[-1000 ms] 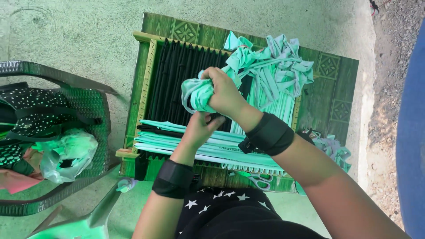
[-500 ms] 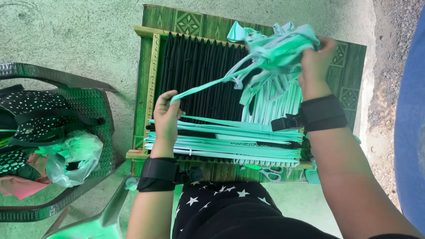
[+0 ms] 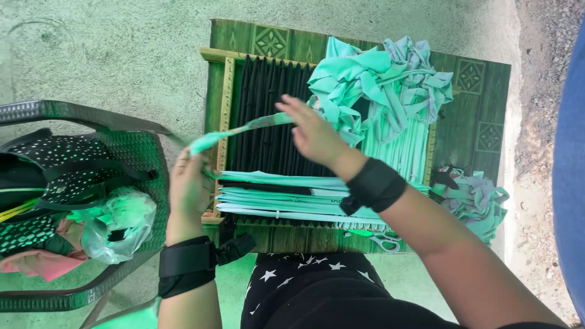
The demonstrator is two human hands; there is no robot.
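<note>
Nearest, black star-print clothing (image 3: 311, 286) is seen at bottom. The left hand (image 3: 190, 183), wrist-strapped, is closed on the end of a mint fabric strip (image 3: 244, 129), now pulled out further to the left vs. half a sec ago; the strip is drawn taut across the black warp strands (image 3: 268, 122). The right hand (image 3: 312, 133), lowered from the mint strip pile (image 3: 381, 79), is held open w/ fingers spread over the strip. So the strip looks laid for another row above the woven mint rows (image 3: 274, 201). Scissors (image 3: 381, 240) are partly hidden by the forearm. The loom frame (image 3: 226, 91) rests on a green bench (image 3: 481, 103). The chair (image 3: 91, 201) contents at left are hard to make out.
</note>
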